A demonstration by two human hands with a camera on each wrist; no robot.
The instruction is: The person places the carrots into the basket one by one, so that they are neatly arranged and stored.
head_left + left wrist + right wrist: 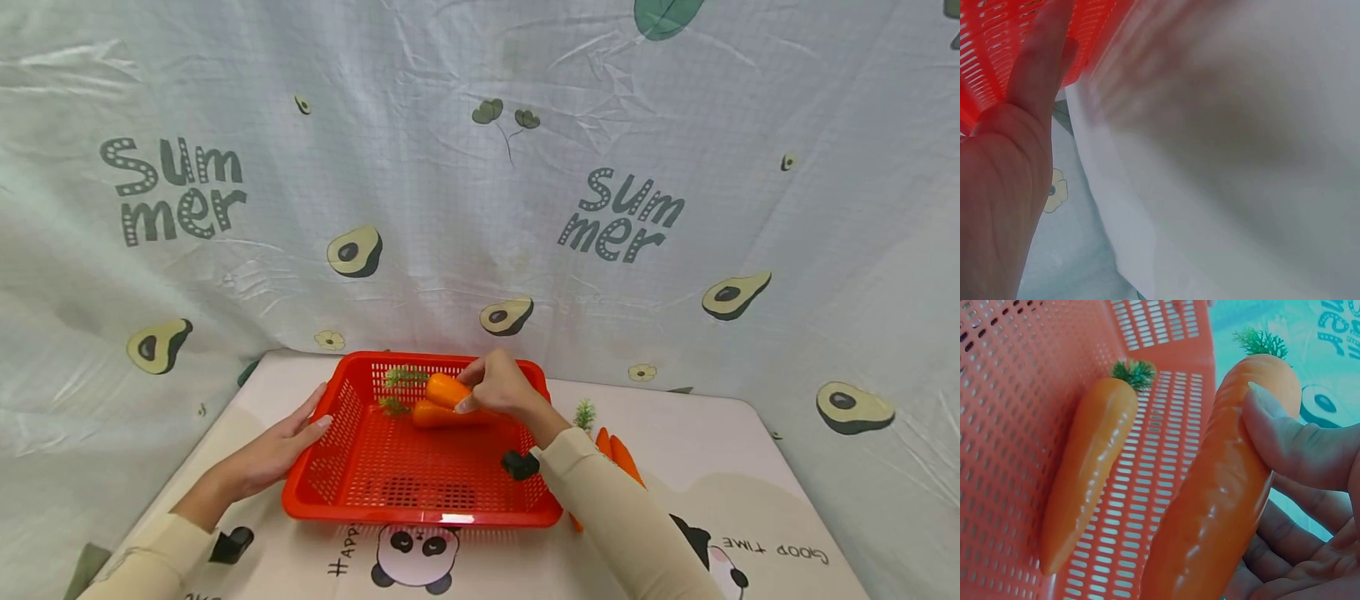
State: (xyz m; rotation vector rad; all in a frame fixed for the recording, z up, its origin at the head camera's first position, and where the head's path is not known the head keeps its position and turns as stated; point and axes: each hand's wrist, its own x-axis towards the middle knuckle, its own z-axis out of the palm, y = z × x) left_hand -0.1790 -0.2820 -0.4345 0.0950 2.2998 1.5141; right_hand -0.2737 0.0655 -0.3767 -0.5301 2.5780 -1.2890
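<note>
A red plastic basket (420,467) with slotted walls stands on the table. My right hand (504,385) is over its back right part and holds an orange toy carrot (1210,506) with green leaves, thumb on one side and fingers on the other. Another carrot (1091,469) lies in the basket beside the held one. At the basket's left side is my left hand (273,450), its fingers extended along the outer wall and touching near the rim. In the left wrist view, that hand's straight fingers (1038,69) lie against the red wall.
Several more carrots (622,458) lie on the table right of the basket, partly hidden behind the right sleeve (615,508). The white table (712,433) has panda prints. A curtain (435,192) with avocado prints hangs right behind the table.
</note>
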